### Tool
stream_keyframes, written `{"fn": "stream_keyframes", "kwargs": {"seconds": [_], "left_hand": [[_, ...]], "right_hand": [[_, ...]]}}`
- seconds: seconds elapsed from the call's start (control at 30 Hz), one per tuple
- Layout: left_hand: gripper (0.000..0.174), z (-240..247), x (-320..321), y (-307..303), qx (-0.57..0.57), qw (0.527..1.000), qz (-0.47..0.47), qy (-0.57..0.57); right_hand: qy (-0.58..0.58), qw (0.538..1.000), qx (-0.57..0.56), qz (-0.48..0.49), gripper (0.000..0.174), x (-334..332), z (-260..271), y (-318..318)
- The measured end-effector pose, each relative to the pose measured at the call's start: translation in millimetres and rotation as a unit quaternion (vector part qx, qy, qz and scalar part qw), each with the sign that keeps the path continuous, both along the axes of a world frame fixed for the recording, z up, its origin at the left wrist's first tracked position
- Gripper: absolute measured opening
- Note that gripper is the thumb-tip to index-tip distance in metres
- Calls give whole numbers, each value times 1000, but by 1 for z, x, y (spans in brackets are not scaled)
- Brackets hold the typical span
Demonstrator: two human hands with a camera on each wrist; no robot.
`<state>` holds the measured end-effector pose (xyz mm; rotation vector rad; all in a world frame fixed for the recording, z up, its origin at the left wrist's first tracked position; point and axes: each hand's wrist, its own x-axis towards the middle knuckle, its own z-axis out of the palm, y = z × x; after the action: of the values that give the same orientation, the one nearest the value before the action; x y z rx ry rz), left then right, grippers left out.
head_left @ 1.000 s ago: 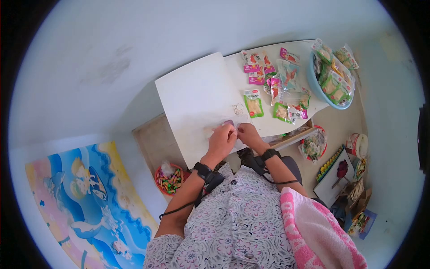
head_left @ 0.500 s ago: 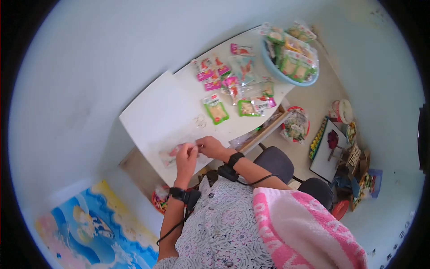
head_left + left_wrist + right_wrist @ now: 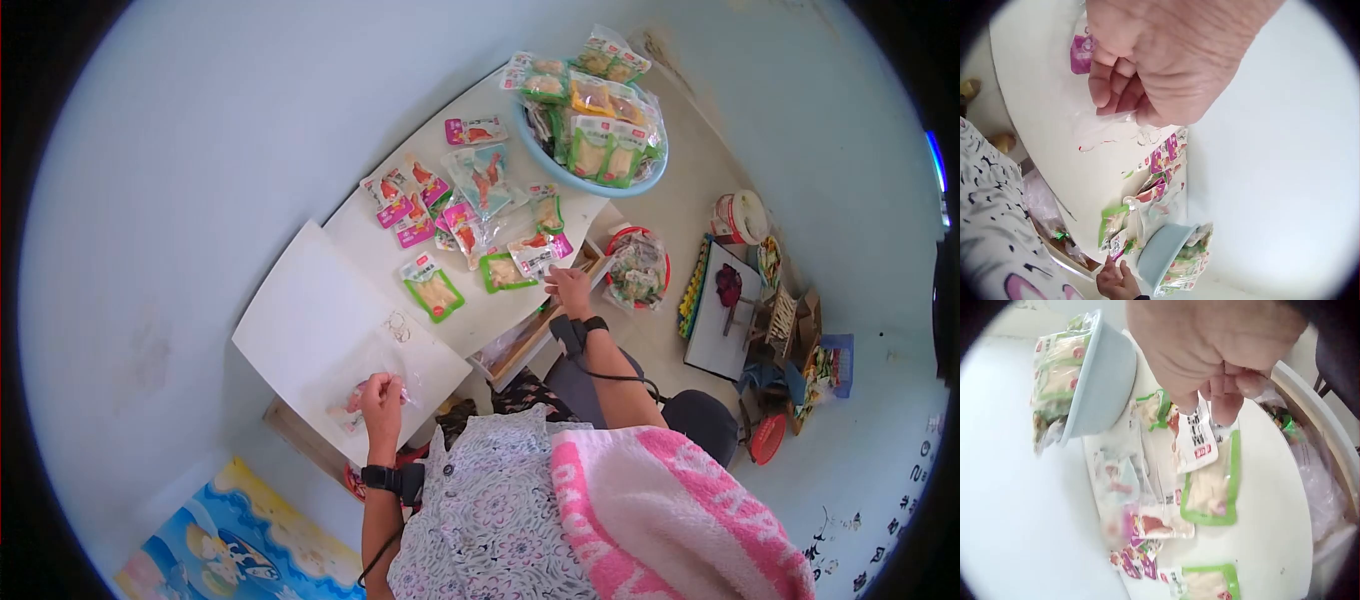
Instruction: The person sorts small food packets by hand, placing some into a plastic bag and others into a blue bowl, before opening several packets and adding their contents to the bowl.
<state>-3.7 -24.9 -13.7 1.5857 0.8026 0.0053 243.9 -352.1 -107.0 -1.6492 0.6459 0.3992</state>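
Observation:
My left hand (image 3: 381, 402) pinches the edge of a clear plastic bag (image 3: 1107, 128) near the table's left end. Inside the bag in the head view lies a pink-and-white packet (image 3: 352, 398), partly hidden by the hand. Over at the table's front edge, my right hand (image 3: 571, 290) reaches with loosely bent fingers to a white-and-purple snack packet (image 3: 535, 255). In the right wrist view its fingertips are right at the end of that packet, which overlaps a green-edged packet (image 3: 1213, 487). Nothing shows in its grasp.
Several snack packets (image 3: 466, 228) are spread over the white table (image 3: 300, 290). A heaped blue basin (image 3: 655, 180) stands at its far right end. Thin pale loops (image 3: 398, 326) lie mid-table. Below the front edge, a drawer (image 3: 520, 345) is pulled out, beside a red-rimmed basket (image 3: 667, 270).
My hands were together at the bag; my right hand has let go and moved right to the packets. My left hand keeps hold of the bag. The head view has turned to the right.

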Motion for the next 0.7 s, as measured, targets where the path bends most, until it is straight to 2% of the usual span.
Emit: {"fn": "stream_keyframes", "kwargs": {"seconds": [0.27,0.37,0.47,0.6,0.7], "left_hand": [[11,2,1,-5,8,999,9,45],[11,2,-1,-7,9,999,18,49],[11,-6,-6,-6,4,999,13,43],[12,-10,-6,-9,17,999,16,39],[13,-10,-5,-10,19,999,6,42]], "right_hand": [[70,992,23,-102,34,37,-43,-7],[59,986,5,-157,32,43,-34,9],[111,985,-66,-113,29,54,-18,11],[53,987,74,-130,31,64,-33,7],[-1,985,72,-157,21,67,-34,7]]}}
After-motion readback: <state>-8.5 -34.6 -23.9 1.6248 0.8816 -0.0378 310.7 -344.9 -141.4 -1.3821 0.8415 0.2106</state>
